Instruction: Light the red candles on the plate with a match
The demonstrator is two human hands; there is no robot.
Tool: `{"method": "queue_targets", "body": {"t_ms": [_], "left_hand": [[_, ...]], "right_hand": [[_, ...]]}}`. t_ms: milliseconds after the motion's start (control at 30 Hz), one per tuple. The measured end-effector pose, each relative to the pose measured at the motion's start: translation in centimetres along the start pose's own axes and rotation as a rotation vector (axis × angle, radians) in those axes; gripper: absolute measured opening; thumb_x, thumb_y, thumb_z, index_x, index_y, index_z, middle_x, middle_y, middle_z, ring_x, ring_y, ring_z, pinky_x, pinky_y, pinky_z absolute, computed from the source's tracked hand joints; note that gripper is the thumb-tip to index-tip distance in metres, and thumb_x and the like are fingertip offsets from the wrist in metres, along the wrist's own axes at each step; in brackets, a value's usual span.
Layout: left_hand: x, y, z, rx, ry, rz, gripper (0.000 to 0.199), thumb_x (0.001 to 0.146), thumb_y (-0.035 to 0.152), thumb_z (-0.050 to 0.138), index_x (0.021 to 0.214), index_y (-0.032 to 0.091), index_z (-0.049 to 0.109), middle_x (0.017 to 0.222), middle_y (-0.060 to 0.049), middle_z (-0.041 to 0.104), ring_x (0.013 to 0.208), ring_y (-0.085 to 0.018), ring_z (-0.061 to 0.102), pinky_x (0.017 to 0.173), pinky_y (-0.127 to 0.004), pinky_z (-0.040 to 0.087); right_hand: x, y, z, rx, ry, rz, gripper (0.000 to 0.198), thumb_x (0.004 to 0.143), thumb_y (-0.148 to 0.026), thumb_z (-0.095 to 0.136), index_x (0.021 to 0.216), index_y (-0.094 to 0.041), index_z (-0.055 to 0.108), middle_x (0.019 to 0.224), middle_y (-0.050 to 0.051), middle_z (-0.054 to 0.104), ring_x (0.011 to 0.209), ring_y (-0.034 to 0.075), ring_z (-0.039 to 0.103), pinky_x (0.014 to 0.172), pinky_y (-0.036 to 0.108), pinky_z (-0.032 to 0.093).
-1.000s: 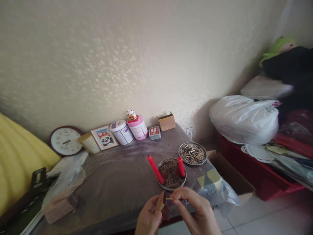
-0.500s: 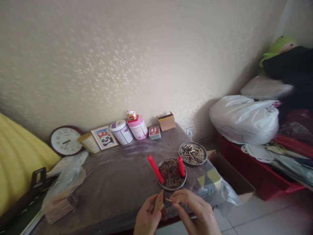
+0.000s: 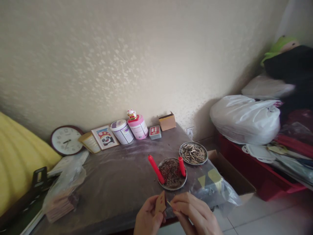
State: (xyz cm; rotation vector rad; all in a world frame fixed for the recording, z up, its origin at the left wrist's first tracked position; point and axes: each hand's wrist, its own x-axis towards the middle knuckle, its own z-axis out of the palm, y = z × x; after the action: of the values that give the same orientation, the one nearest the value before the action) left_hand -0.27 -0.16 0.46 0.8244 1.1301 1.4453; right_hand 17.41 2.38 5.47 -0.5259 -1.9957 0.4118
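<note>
Our left hand (image 3: 148,218) pinched a matchbox (image 3: 160,203) upright, striker facing right, so our right hand (image 3: 193,213), pinching a match (image 3: 168,203), could press against it.

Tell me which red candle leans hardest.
The left red candle, tilted over the round metal dish's left rim; the right red candle stands nearly upright.

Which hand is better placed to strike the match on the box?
Right. The right hand pinches the match with its tip at the matchbox, which the left hand holds steady.
</note>
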Motion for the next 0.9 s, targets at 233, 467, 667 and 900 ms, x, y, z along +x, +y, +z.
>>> {"method": "queue_targets", "body": {"t_ms": [233,467,667,900], "left_hand": [[-1.1,1.3,0.8,-0.080,-0.064,0.184,0.057,0.044,0.058,0.083,0.085,0.019,0.076,0.051,-0.003,0.059,0.045,-0.013,0.047,0.049,-0.028,0.036],[0.0,2.4,-2.9,-0.265,0.152,0.142,0.046,0.054,0.050,0.082,0.088,0.019,0.078,0.063,-0.005,0.062,0.052,-0.015,0.053,0.047,-0.027,0.042],[0.4,2.4,-3.5,-0.316,0.286,0.150,0.042,0.057,0.046,0.082,0.090,0.020,0.078,0.069,-0.003,0.061,0.056,-0.014,0.053,0.048,-0.026,0.044],[-0.2,2.7,-2.5,-0.338,0.420,0.158,0.039,0.064,0.048,0.076,0.092,0.022,0.076,0.071,0.000,0.057,0.058,-0.012,0.051,0.051,-0.024,0.045]], "right_hand": [[-0.4,2.2,1.4,-0.043,0.034,0.309,0.014,0.093,-0.016,0.049,0.092,-0.021,0.062,0.089,0.005,0.070,0.079,0.018,0.068,0.071,0.026,0.055],[0.2,2.6,1.5,0.023,0.172,0.627,0.018,0.090,-0.035,0.056,0.084,-0.022,0.067,0.078,0.002,0.073,0.071,0.020,0.068,0.064,0.024,0.051],[0.4,2.7,1.4,0.035,0.153,0.663,0.027,0.092,-0.040,0.051,0.079,-0.021,0.066,0.074,0.002,0.069,0.069,0.019,0.064,0.061,0.024,0.047],[0.4,2.6,1.1,0.030,0.135,0.660,0.034,0.095,-0.041,0.046,0.072,-0.021,0.061,0.072,0.003,0.064,0.067,0.019,0.059,0.060,0.024,0.045]]}}
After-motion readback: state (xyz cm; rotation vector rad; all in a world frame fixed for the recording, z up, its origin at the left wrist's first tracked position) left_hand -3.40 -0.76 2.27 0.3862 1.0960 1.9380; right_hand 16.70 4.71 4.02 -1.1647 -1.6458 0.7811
